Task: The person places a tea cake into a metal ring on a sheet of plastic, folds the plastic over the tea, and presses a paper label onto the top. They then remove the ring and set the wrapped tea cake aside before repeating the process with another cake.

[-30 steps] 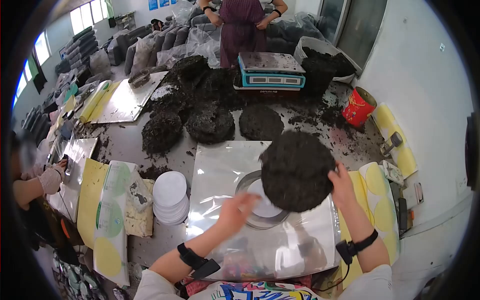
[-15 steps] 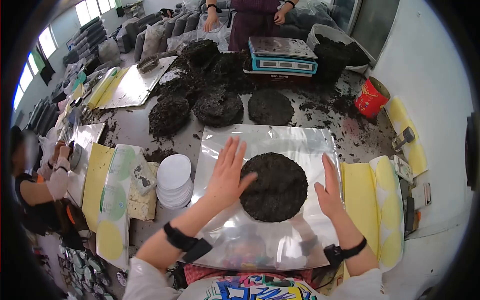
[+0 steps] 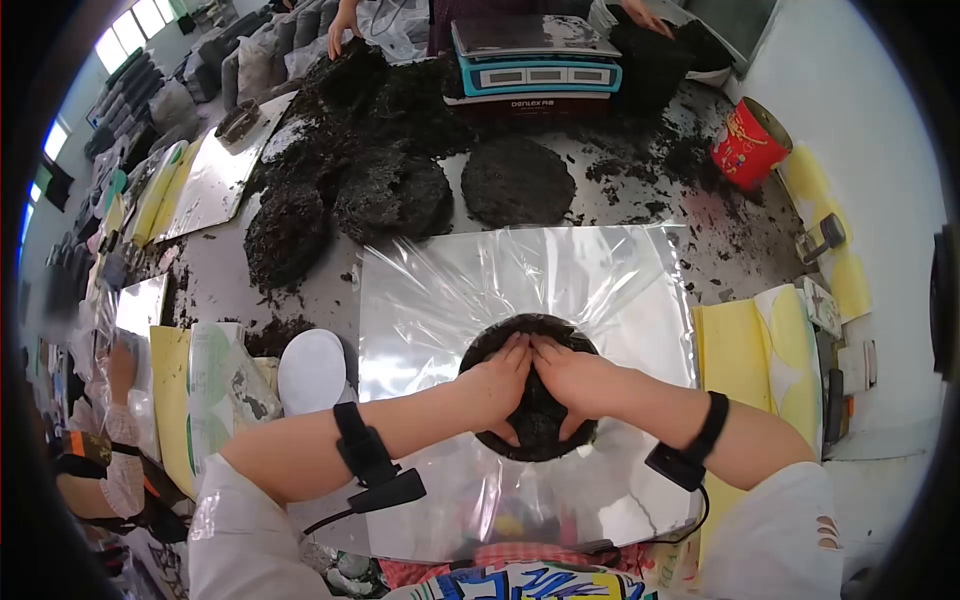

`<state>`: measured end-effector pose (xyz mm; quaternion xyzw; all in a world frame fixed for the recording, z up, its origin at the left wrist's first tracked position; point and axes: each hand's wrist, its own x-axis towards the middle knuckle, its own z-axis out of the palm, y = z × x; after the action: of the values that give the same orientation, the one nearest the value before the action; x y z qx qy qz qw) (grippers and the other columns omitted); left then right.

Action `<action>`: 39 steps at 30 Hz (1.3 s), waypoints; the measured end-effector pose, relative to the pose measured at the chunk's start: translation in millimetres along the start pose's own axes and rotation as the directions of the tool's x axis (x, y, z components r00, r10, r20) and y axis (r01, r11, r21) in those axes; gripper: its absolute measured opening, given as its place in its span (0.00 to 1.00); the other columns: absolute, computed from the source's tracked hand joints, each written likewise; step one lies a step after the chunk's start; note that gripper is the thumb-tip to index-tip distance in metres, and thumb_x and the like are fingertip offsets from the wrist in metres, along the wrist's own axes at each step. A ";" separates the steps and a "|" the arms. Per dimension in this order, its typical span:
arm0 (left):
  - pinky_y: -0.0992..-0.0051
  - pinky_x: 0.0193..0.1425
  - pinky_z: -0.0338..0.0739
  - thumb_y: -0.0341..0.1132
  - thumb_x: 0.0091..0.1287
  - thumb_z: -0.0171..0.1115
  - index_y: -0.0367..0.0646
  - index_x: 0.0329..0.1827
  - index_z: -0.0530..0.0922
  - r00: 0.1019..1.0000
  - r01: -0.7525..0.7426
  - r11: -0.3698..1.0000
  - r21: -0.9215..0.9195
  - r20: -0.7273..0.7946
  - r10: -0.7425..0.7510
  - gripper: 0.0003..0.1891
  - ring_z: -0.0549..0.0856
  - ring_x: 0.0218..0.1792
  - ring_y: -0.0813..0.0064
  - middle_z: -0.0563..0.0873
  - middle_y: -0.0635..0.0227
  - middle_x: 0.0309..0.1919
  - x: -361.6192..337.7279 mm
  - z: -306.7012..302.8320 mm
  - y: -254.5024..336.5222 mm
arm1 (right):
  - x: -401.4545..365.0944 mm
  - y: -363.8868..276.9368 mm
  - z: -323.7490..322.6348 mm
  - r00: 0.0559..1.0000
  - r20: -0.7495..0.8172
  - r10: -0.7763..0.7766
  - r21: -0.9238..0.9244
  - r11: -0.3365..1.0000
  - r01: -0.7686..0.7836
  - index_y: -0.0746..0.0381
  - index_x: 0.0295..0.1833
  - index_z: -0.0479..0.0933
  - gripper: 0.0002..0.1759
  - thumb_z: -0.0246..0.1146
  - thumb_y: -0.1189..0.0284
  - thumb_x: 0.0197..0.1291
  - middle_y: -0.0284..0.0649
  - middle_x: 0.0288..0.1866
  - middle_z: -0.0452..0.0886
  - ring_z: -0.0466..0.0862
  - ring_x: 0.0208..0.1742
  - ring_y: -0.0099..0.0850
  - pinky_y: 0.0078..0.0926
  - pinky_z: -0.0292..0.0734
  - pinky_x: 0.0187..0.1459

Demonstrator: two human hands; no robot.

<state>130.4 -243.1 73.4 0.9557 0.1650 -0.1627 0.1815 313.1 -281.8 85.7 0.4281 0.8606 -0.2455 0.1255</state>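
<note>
A round, dark disc of crumbly material (image 3: 540,400) lies on a shiny sheet with clear film (image 3: 420,300) in front of me. My left hand (image 3: 497,385) and my right hand (image 3: 572,378) press flat on the disc, fingertips meeting near its far part and thumbs pointing toward me. Their fingers are extended and neither grips anything. Creases in the film spread outward from the disc. Beyond the sheet lie another flat round disc (image 3: 518,182) and rougher dark clumps (image 3: 392,195).
A blue scale (image 3: 540,76) stands at the back, a red tin (image 3: 750,145) at the back right. White round sheets (image 3: 312,372) are stacked left; yellow sheets (image 3: 735,350) lie right. A co-worker's hands (image 3: 345,25) show at the back; another person's arm (image 3: 120,425) is at left.
Both my hands have come inward and down onto the disc. The film now shows radiating creases. The view has shifted, and the co-worker's hands across the table have reached toward the dark material.
</note>
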 end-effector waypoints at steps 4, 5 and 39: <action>0.61 0.77 0.56 0.57 0.38 0.78 0.19 0.68 0.59 0.981 0.160 0.961 0.224 -0.144 -0.130 0.61 0.54 0.76 0.44 0.56 0.37 0.73 2.8 37.5 17.0 | -3.6 -15.9 44.2 0.935 -0.329 0.131 -0.159 0.968 -0.192 0.75 0.70 0.60 0.56 0.77 0.64 0.34 0.53 0.75 0.59 0.61 0.76 0.41 0.30 0.70 0.67; 0.62 0.75 0.59 0.57 0.37 0.78 0.20 0.68 0.61 0.940 0.260 0.922 0.286 -0.294 -0.174 0.61 0.55 0.76 0.45 0.58 0.38 0.73 2.6 43.7 20.7 | -1.5 -20.0 55.9 0.934 -0.332 0.129 -0.169 0.967 -0.193 0.75 0.70 0.60 0.56 0.77 0.64 0.34 0.53 0.75 0.59 0.61 0.76 0.41 0.30 0.70 0.67; 0.49 0.71 0.63 0.31 0.58 0.61 0.38 0.71 0.64 0.834 -0.226 0.769 -0.598 -0.527 -0.165 0.35 0.68 0.70 0.46 0.71 0.40 0.65 -47.6 49.4 30.0 | -69.3 47.1 -87.2 0.552 -0.500 0.667 0.857 0.289 0.428 0.65 0.67 0.67 0.29 0.65 0.69 0.62 0.31 0.31 0.77 0.73 0.25 0.18 0.17 0.69 0.25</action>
<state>86.7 -301.5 56.3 0.8437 0.2390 0.1887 0.4420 391.9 -258.2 174.3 0.5470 0.4380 -0.4578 -0.5472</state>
